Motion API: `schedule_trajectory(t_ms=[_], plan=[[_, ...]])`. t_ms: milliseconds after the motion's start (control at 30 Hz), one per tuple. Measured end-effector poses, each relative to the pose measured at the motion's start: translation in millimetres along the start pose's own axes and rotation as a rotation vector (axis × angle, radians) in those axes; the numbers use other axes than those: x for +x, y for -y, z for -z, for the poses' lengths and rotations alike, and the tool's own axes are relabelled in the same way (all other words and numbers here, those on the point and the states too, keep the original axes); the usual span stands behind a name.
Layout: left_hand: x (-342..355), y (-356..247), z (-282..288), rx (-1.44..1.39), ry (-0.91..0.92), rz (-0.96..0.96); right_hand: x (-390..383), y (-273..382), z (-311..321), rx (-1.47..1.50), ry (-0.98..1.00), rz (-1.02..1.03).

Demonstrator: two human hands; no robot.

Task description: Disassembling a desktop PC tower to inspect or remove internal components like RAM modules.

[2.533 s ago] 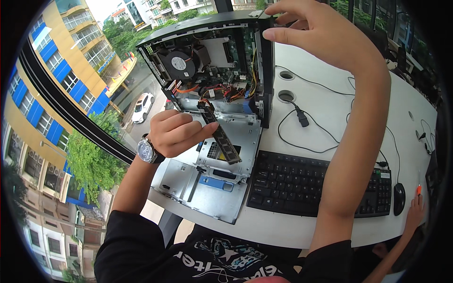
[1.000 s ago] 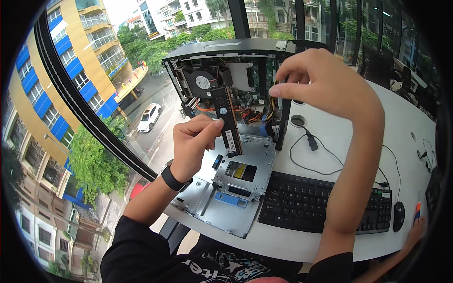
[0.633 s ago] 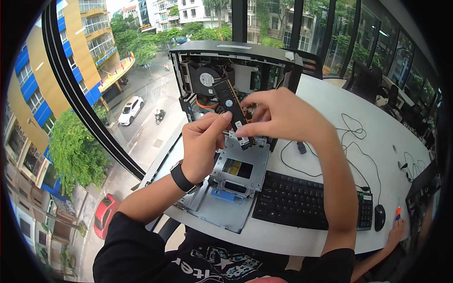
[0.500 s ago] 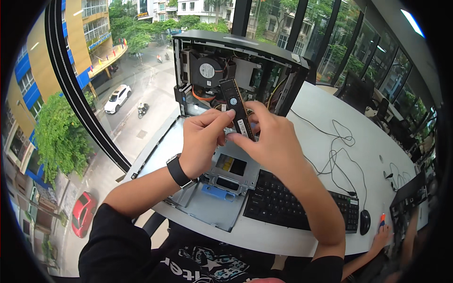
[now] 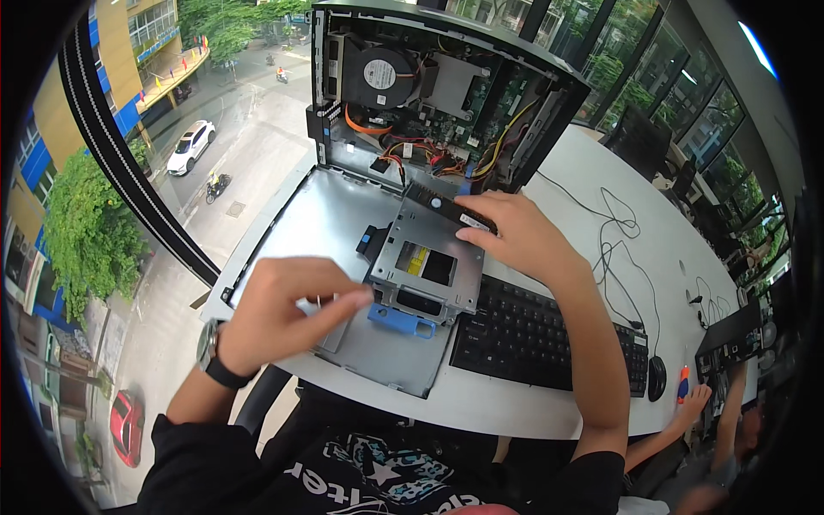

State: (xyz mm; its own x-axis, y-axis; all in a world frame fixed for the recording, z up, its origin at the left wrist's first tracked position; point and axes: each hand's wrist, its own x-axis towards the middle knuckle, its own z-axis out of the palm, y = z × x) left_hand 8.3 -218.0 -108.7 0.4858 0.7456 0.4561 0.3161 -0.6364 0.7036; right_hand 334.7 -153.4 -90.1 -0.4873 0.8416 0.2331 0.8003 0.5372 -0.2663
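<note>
My right hand (image 5: 536,233) grips a long dark memory module (image 5: 436,203) by its right end, thumb and fingers on its edges. The module lies low over the upper end of a silver metal drive cage (image 5: 390,245); whether it touches the cage I cannot tell. My left hand (image 5: 287,302), wearing a black-banded watch, is loosely curved over the near left of a detached metal side panel (image 5: 309,210), thumb stretched out and nothing visible in it. Behind both hands stands an opened desktop computer case (image 5: 446,24), showing a fan (image 5: 378,75), coloured cables and a green board.
A blue latch (image 5: 390,319) sits on the cage's near end. Right of it lie a black keyboard (image 5: 532,343), a mouse (image 5: 657,378) and loose cables (image 5: 614,257) on the white table (image 5: 571,184). Another person's hand (image 5: 693,403) is near an orange-and-blue tool (image 5: 683,384).
My left hand has let go of the memory module and moved down to the left. My right hand has brought the module down toward the drive cage. The view has tilted downward.
</note>
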Motion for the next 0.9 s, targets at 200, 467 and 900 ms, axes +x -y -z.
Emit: schedule_trajectory(t_ms=[200,467,900], plan=[[-64.6,-34.8,-57.2,-0.462,0.393,-0.520,1.2,33.7,5.5,0.110,0.082,-0.074],[-100.4,-10.0,-117.7,-0.557,0.661,-0.425,-1.1,38.7,-0.9,0.179,0.164,-0.141],[-145.8,68.0,-90.6,-0.070,0.484,-0.100,-169.8,40.0,20.3,0.011,-0.587,-0.497]])
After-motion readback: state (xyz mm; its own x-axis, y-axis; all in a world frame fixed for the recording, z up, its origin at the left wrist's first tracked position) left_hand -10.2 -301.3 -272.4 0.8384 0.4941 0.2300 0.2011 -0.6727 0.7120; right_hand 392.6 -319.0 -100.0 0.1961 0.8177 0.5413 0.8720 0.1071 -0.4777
